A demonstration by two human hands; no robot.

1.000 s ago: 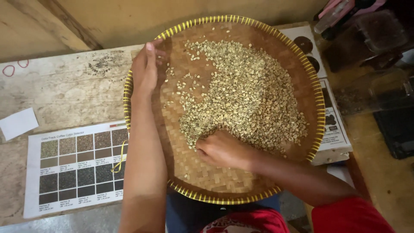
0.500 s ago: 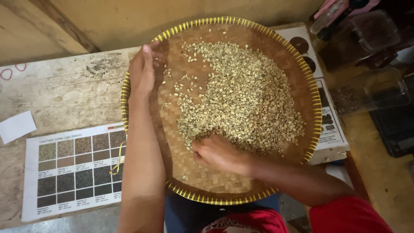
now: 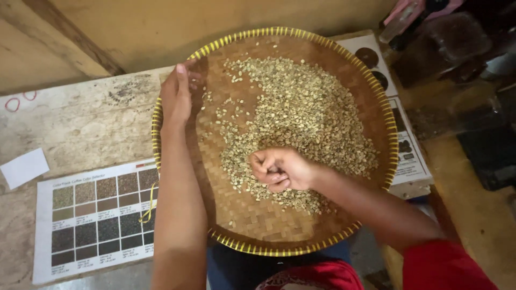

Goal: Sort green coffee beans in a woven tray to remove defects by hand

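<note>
- Because the round woven tray [image 3: 376, 96] overhangs the near edge of the wooden surface [image 3: 86, 118], a hard press there could tip it and spill its load.
- The left hand [image 3: 176, 95], fingers loosely extended, steadies the tray's far-left rim.
- The right hand [image 3: 279, 169] is curled into a fist over the pale green coffee beans [image 3: 306, 113]; it probably grips a few, though none show.
- Beans heap mid-tray, thinning leftward.
- A colour chart sheet [image 3: 97, 215] lies beside the tray.

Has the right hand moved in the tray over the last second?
Yes. The right hand has lifted off the pale beans, curled into a fist, and drawn back toward the tray's middle, while the left hand kept to the left rim.
</note>
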